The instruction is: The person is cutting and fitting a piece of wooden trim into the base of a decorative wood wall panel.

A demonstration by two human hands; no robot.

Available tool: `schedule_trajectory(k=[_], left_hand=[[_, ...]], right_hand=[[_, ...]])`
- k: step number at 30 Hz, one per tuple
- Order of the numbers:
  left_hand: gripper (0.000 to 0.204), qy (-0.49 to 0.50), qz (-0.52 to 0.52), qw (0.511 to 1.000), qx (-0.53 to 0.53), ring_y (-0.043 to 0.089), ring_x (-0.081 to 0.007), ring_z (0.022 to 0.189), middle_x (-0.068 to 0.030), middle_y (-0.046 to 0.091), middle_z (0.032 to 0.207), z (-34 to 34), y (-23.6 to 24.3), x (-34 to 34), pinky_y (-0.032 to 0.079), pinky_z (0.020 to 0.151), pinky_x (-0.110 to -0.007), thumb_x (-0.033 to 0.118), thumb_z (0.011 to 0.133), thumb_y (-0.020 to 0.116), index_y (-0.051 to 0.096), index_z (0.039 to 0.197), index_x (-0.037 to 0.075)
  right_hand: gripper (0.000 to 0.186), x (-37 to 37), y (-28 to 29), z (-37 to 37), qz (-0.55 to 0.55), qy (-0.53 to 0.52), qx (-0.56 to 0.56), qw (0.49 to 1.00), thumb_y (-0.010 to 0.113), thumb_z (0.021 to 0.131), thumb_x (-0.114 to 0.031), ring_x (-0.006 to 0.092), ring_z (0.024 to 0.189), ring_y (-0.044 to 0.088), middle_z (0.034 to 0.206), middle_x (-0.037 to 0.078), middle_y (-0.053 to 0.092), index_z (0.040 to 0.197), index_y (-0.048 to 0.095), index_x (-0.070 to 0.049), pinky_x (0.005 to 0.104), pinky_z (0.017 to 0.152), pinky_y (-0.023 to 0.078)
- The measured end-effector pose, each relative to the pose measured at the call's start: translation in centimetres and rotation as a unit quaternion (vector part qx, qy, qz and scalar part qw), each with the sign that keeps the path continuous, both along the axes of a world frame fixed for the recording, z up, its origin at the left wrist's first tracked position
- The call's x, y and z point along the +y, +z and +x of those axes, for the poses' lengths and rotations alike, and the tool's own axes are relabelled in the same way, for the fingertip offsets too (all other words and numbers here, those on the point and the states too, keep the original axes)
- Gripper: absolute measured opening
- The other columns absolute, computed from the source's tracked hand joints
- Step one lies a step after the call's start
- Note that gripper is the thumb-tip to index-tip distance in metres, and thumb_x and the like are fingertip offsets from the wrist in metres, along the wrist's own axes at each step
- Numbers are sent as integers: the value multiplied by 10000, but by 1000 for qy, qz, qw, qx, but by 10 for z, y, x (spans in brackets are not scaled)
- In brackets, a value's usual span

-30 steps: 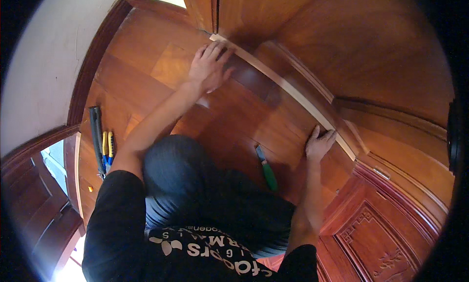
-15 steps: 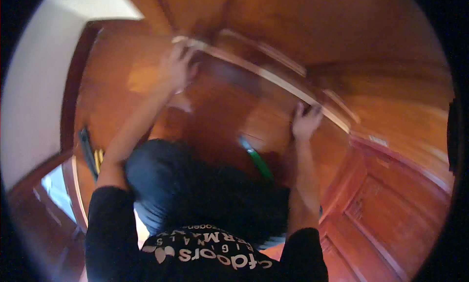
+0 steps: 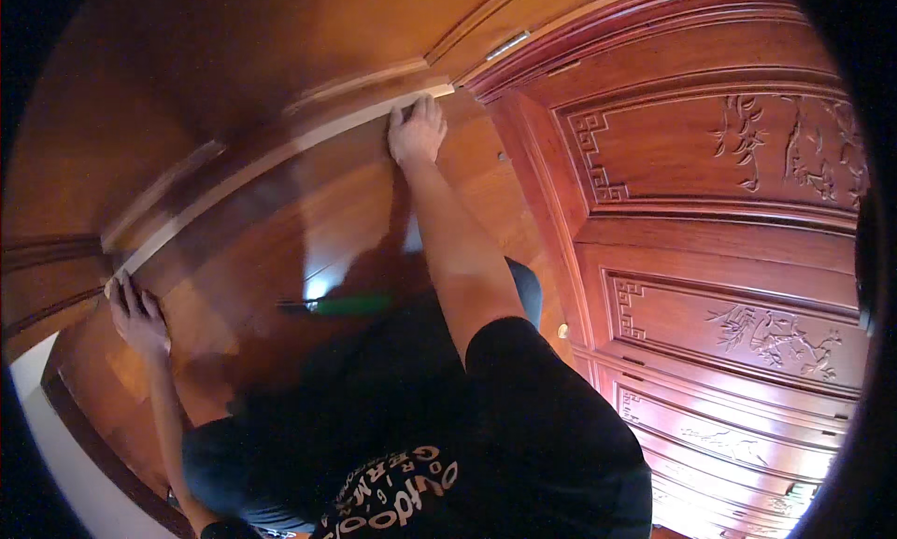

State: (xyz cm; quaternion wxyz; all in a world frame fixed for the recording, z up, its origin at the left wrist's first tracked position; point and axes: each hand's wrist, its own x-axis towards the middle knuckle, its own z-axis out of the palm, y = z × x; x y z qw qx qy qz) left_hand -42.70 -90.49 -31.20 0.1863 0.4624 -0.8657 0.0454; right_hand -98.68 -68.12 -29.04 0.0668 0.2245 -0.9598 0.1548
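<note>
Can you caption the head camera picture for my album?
Left hand and right hand near opposite ends of a long, pale wooden strip.

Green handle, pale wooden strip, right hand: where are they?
Green handle (image 3: 355, 304), head view: middle of the grip.
Pale wooden strip (image 3: 308, 139), head view: its face, about midway along.
Right hand (image 3: 418, 139), head view: back of the hand.
</note>
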Motion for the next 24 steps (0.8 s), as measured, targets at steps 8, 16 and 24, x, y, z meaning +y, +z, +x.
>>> schedule_trajectory(k=[8, 16, 24], left_hand=[[481, -43, -10, 999, 8, 475, -432, 1398, -251, 503, 1503, 8, 9, -4, 393, 1156, -491, 206, 1028, 477, 557, 1463, 15], [463, 6, 50, 996, 68, 526, -394, 1357, -213, 562, 1459, 12, 5, 7, 427, 1136, -473, 116, 921, 581, 624, 1368, 1], [407, -20, 154, 966, 208, 587, -371, 1188, -166, 633, 1240, 9, 18, 12, 458, 1014, -511, 116, 886, 597, 661, 1287, 92]], right_hand=[[701, 4, -9, -5, 20, 42, 44, 998, 510, 1015, -456, 351, 1492, 340, 1608, 196, 394, 1515, 430, 29, 490, 1239, 241], [348, -2, -7, 52, -138, 206, 78, 966, 610, 865, -158, 446, 1047, 636, 1093, 253, 681, 1178, 675, -20, 502, 930, 512], [334, -5, -2, 47, -101, 289, 101, 947, 593, 974, -133, 404, 1204, 592, 1285, 202, 652, 1285, 632, -18, 483, 1059, 463]])
